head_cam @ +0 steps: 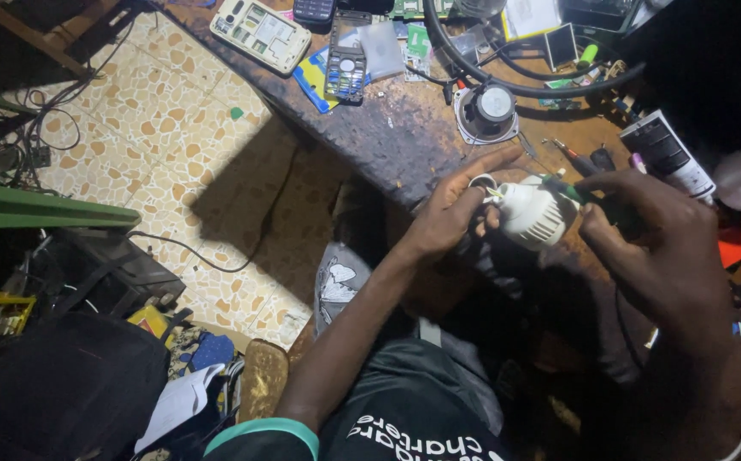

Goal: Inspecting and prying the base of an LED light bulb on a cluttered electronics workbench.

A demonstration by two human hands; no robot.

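Observation:
My left hand (449,209) grips a white ribbed lamp housing (534,213) from its left side, thumb and fingers wrapped around it, just above the edge of the worn dark workbench (387,137). My right hand (654,248) holds a green-handled tool (568,189) with its tip against the top of the housing. Thin wires show at the housing's left end near my left fingers.
On the bench lie a small round speaker (487,111), a black cable loop (507,81), opened phones (261,32) and a dark handset (346,60), circuit boards, and a white remote-like box (667,154). Patterned tile floor (174,145) lies left, with cables, a green chair (11,205) and clutter.

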